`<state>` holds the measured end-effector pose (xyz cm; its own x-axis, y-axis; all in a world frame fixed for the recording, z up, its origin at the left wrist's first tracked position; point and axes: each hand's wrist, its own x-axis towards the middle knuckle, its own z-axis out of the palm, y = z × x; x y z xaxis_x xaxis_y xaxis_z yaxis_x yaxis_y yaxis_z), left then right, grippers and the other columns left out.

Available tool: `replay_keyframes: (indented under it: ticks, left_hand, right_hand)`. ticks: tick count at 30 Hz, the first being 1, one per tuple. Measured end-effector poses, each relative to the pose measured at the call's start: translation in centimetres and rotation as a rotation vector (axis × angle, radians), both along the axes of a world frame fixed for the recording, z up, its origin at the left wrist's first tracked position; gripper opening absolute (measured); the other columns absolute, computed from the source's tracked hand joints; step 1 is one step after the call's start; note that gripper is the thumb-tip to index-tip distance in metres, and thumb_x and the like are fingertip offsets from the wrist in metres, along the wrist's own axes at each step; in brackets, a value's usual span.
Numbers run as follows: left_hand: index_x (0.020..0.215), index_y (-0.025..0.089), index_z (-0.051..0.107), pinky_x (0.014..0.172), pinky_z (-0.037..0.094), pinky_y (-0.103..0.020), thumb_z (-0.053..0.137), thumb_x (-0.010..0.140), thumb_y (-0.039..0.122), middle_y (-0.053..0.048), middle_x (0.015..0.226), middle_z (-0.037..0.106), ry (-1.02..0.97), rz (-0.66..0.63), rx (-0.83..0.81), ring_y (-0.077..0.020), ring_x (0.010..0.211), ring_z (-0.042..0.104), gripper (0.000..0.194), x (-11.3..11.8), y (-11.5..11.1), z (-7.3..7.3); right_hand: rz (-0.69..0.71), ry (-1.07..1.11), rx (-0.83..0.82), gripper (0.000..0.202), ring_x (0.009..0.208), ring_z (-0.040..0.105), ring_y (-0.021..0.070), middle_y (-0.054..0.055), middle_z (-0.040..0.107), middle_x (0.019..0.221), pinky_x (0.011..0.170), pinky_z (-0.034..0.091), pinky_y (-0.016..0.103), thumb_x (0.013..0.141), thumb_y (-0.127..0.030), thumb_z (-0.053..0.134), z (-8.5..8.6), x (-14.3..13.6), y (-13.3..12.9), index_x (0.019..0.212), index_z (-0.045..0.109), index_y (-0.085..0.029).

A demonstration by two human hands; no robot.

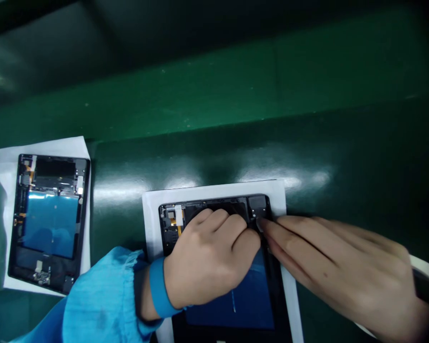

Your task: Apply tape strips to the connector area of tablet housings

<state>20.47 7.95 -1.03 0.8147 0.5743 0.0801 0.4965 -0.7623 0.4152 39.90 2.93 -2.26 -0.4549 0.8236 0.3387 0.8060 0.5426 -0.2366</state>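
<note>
An opened tablet (pixel 260 267), with a blue panel and bare inner parts, lies before me on a white sheet (pixel 214 190). Over its upper half is my left hand (pixel 214 257), closed with the fingers curled under; whatever they grip is hidden. From the right, my right hand (pixel 336 262) reaches to the tablet's upper right corner. Its fingers are pressed together with the tips down at the inner parts, close to the left hand's thumb side. Something small and dark shows at those fingertips, too unclear to name.
A second opened tablet (pixel 50 214) lies on another white sheet (pixel 7 162) at the left. Under my right wrist shows the white rim of a round object (pixel 427 267). The green work surface (pixel 200 152) meets a raised green strip (pixel 214 95) at the back.
</note>
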Motion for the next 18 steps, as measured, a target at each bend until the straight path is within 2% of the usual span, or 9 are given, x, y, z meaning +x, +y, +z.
replay_keyframes:
  ticks: [8, 18]
  left_hand:
    - [0.082, 0.015, 0.062, 0.059, 0.041, -0.033, 0.045, 0.093, 0.015, -0.003, 0.073, 0.054, 0.013, -0.007, 0.015, -0.018, 0.066, 0.048, 0.02, 0.0, -0.05, 0.06]
    - [0.081, 0.015, 0.063, 0.059, 0.04, -0.033, 0.047, 0.091, 0.014, -0.003, 0.072, 0.055, -0.01, 0.003, 0.012, -0.0187, 0.065, 0.047, 0.019, 0.0, -0.03, 0.0]
  right_hand:
    - [-0.004, -0.007, -0.013, 0.016, 0.069, 0.06, 0.0144, 0.003, 0.068, 0.088, 0.06, 0.044, 0.03, 0.082, -0.006, 0.061, -0.07, 0.04, 0.02, 0.095, 0.068, -0.013]
    - [0.008, 0.009, -0.008, 0.02, 0.07, 0.06, 0.0164, 0.004, 0.067, 0.085, 0.06, 0.043, 0.031, 0.079, -0.003, 0.063, -0.17, -0.09, 0.12, 0.097, 0.065, -0.01]
